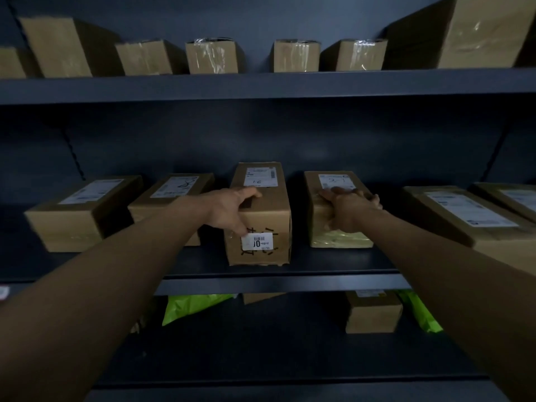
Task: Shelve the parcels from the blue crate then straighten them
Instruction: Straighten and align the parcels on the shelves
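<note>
Gripping two boxes, middle shelf [275, 284].
Left hand [229, 211] curled over corner of tall box [272, 216]; right hand [348, 208] clasping top edge of shorter box [340, 239]; narrow gap between.

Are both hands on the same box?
No, the left hand grips the tall middle box, the right hand a separate box beside it.

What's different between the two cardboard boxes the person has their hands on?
The left box reaches nearer the middle shelf's front edge; the right box sits farther back. The left box's front bears a barcode sticker and black scribbles; the right box's is glossy yellowish tape. Both are brown cardboard with white top labels; the left hand grips one, the right hand the other.
</note>
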Demonstrator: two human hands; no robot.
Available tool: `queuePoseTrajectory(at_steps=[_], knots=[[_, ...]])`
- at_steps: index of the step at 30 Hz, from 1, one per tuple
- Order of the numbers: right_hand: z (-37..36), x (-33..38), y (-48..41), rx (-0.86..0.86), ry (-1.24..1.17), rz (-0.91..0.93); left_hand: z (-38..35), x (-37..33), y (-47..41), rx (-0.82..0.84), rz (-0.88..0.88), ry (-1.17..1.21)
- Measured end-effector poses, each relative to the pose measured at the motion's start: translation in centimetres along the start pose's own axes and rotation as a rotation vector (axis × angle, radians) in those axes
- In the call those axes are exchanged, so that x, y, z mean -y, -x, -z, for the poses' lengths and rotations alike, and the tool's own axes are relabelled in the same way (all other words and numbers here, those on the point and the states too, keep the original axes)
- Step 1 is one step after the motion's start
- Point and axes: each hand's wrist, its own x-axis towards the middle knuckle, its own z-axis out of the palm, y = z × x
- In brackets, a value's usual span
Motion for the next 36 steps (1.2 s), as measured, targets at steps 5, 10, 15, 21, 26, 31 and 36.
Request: queuePoseTrajectory(at_steps=[5, 10, 15, 21, 26, 31, 36], knots=[[-0.5, 0.3, 0.2, -0.043, 0.028, -0.017, -0.1, -0.3, 0.7, 0.000, 0.003, -0.008], [0.0, -1.6, 3.0, -0.144, 0.031, 0.089, -1.0, -6.0, 0.6, -0.158, -0.078, -0.408], [2.4, -9.5, 7.6, -0.313, 0.065, -0.023, -3.8, -18.2, -1.8, -0.349, -0.371, -0.327], [3.1, -21.4, 12.7, -0.359, -0.003, -0.185, -7.2, -28.1, -4.3, -0.258, -0.524, -0.128], [1.8, -27.7, 14.0, -0.108, -0.026, -0.334, -9.8, -34.2, -6.0, -0.203, -0.579, -0.139], [-0.2, -31.2, 13.1, 0.028, -0.013, -0.330, -10.5, -36.1, -8.7, -0.204, -0.510, -0.194], [-1.2, -32.8, 9.9, -0.028, -0.033, -0.262, -10.1, -35.2, -11.4, -0.200, -0.431, -0.205]])
